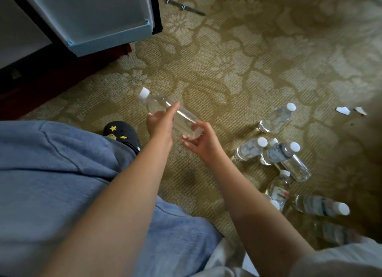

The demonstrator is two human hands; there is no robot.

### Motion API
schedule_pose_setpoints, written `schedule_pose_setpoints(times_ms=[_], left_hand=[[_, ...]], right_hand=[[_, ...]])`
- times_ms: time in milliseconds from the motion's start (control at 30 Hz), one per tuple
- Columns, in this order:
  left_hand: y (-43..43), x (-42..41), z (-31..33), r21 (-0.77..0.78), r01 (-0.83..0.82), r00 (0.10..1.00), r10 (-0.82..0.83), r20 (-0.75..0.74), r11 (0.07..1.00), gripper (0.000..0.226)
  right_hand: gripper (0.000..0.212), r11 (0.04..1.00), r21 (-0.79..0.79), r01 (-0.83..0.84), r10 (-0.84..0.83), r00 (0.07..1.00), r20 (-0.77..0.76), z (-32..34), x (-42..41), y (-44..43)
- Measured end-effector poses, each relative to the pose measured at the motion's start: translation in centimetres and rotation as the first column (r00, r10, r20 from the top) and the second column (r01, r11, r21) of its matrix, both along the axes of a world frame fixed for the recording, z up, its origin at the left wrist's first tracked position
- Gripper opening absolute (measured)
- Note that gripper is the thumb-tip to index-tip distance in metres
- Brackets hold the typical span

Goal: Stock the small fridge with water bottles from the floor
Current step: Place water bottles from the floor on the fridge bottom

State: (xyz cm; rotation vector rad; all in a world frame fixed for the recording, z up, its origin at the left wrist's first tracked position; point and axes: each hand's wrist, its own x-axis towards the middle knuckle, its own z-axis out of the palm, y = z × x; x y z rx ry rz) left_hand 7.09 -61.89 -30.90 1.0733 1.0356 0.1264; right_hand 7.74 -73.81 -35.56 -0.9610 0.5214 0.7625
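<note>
I am holding one clear water bottle (pixel 183 115) in the middle of the frame, off the carpet (pixel 227 59), with its white cap (pixel 144 94) pointing to the upper left. That is where the open fridge door (pixel 99 14) is hanging with its pale blue door shelf (pixel 111 38), so I judge I am aiming the bottle that way, cap leading, ready to carry it across.

My left hand (pixel 159 125) is wrapping round the upper body of the bottle just below the shoulder. The fingers are curling narrowly about it, and one finger is lying straighter along the side toward the cap. My right hand (pixel 203 141) is cupping the base from below and behind, its fingertips pinching the bottom end. Both hands are bearing the bottle, which reads to me as passing it from right to left, since the left is the hand nearer the fridge.

The bottles on the floor (pixel 275 117) are waiting at the right of the frame, some upright and some toppled, well apart from the fridge. They are lying close to my right arm, where that hand can be reaching them easily. My dark slipper (pixel 124 134) with yellow stars is showing left of centre.
</note>
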Motion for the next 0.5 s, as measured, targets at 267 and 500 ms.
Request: schedule_pose_setpoints(times_ms=[267,500], left_hand=[[-1.5,-0.4,0.1,0.304,0.37,0.927,-0.326,-0.187,0.878,0.062],[-3.3,-0.6,-1.1,0.299,0.525,0.851,-0.493,-0.179,0.797,0.058]], right_hand=[[0.011,0.615,-0.774,0.151,0.246,0.896,0.371,0.1,0.7,-4.4],[0.04,0.294,-0.808,0.511,0.217,0.787,0.577,0.4,1.2,-10.1]])
